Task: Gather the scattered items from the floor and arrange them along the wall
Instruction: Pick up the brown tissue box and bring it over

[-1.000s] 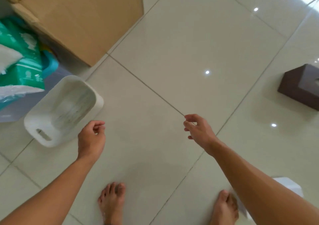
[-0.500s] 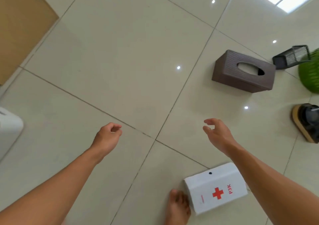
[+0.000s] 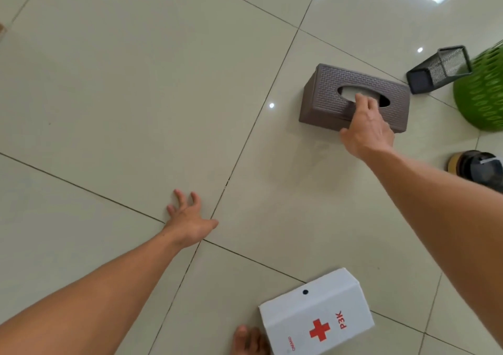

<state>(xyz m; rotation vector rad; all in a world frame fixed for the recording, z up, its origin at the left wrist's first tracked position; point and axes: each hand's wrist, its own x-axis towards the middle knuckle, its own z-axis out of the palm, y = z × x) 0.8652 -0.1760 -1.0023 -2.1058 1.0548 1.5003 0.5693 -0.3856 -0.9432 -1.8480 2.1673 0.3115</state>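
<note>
A brown woven tissue box lies on the tiled floor at the upper right. My right hand is on top of it, fingers curled at the oval slot and thumb against the near side wall. My left hand hovers over the bare tiles at the centre with fingers spread, holding nothing. A white first-aid box with a red cross lies at the bottom, beside my bare toes.
A black mesh pen holder lies tipped over behind the tissue box. A green perforated basket stands at the right edge. A dark object with a tan rim sits below it. Open tiles stretch to the left.
The view has swung right, away from the white bin and cardboard box. My right hand has reached forward onto the tissue box. My left hand has opened and spread its fingers.
</note>
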